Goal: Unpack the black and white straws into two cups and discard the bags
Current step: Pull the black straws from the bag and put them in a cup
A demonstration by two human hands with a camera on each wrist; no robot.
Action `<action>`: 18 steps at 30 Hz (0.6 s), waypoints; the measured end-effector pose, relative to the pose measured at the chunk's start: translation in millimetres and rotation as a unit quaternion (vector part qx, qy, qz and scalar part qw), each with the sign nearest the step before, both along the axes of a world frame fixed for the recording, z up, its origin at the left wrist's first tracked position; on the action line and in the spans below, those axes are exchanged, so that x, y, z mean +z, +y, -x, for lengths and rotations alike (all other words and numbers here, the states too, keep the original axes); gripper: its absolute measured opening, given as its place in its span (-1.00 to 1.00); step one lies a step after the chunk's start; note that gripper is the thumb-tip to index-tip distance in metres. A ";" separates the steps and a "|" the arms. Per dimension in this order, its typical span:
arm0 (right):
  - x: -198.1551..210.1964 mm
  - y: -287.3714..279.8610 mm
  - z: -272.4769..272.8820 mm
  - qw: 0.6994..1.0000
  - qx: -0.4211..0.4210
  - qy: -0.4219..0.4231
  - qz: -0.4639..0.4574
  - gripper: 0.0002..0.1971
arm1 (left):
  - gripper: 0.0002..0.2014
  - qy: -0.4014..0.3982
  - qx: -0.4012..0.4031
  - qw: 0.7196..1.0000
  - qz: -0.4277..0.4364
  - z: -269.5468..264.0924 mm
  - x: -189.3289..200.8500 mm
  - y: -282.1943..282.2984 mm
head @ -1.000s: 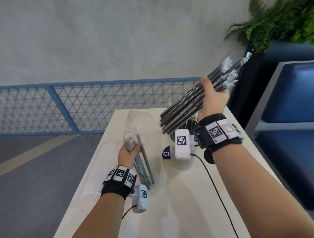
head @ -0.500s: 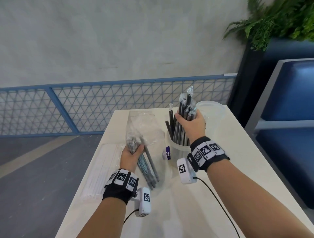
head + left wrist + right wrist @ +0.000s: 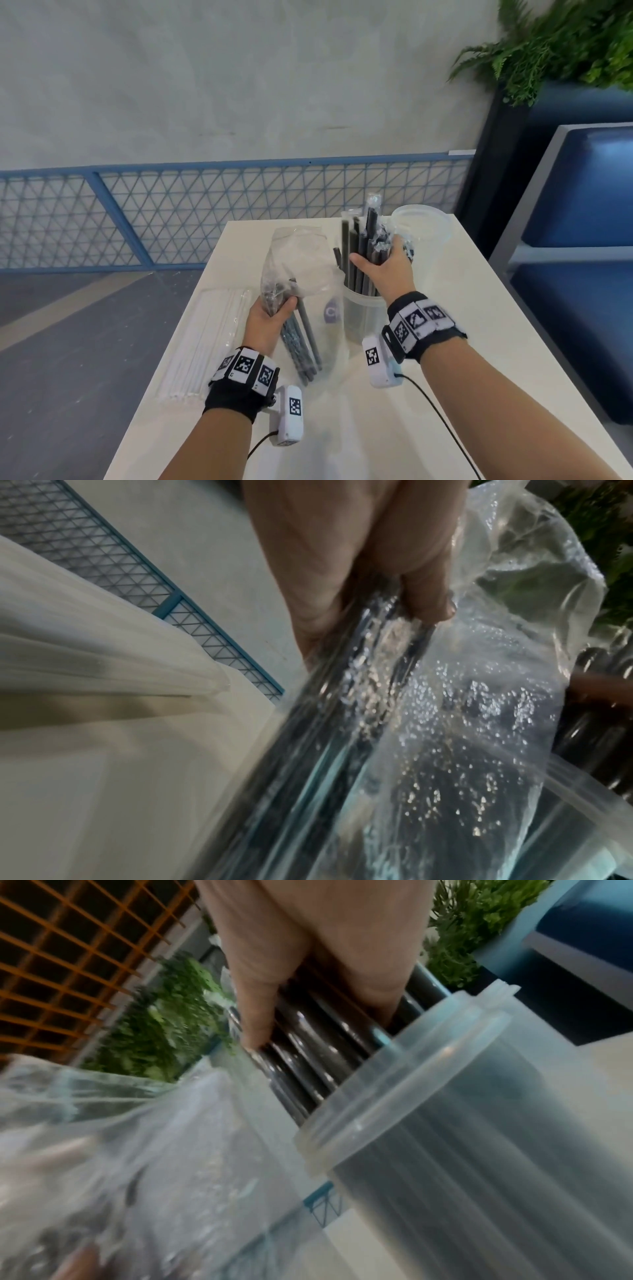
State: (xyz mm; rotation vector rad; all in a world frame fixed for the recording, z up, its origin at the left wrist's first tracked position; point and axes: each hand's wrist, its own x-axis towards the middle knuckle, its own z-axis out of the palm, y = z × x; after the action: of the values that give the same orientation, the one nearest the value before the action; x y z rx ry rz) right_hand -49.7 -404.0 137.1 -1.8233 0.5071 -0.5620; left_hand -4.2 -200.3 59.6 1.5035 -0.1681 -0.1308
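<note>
My right hand [image 3: 387, 260] grips a bundle of black straws [image 3: 363, 246] that stands upright in a clear plastic cup [image 3: 359, 311] at the table's middle. From the right wrist, the same straws [image 3: 308, 1047] enter the cup's rim [image 3: 394, 1074] beneath my thumb and fingers. My left hand [image 3: 270, 311] grips a clear plastic bag [image 3: 301, 267] with a few black straws [image 3: 301, 339] left inside, tilted over the table. The left wrist view shows that bag [image 3: 445, 723] under my fingers. A second, empty clear cup [image 3: 421, 226] stands at the far right.
A sealed pack of white straws [image 3: 205, 346] lies along the white table's [image 3: 445, 342] left edge. A blue mesh railing [image 3: 171, 212] runs behind the table. A blue bench [image 3: 582, 240] and a green plant [image 3: 565, 44] sit to the right.
My right hand came down from high on the right, turned the black straw bundle upright and lowered it into the near cup. The left hand kept hold of the bag.
</note>
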 end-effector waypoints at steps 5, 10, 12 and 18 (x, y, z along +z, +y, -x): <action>16.0 41.6 28.1 0.913 -0.090 -0.313 0.245 -0.50 | -0.89 0.001 -0.004 1.000 -0.013 2.8 0.8 4.6; -1.3 65.1 19.3 0.941 0.141 -0.168 0.257 -0.80 | -0.91 -0.006 -0.012 1.000 -0.022 9.4 4.0 5.9; -11.1 63.9 10.9 0.946 0.183 -0.036 0.264 -0.76 | -0.84 0.001 -0.023 1.000 -0.017 10.7 5.2 7.0; -8.7 70.8 0.1 0.911 0.280 0.135 0.271 -0.72 | -0.69 0.019 -0.053 0.998 -0.030 18.2 18.0 8.6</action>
State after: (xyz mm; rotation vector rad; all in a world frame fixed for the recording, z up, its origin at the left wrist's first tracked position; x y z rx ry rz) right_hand -49.8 -333.2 128.4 -2.4665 -0.0255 -0.0417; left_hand -22.4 -191.7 77.6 1.5516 -0.2152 -0.2511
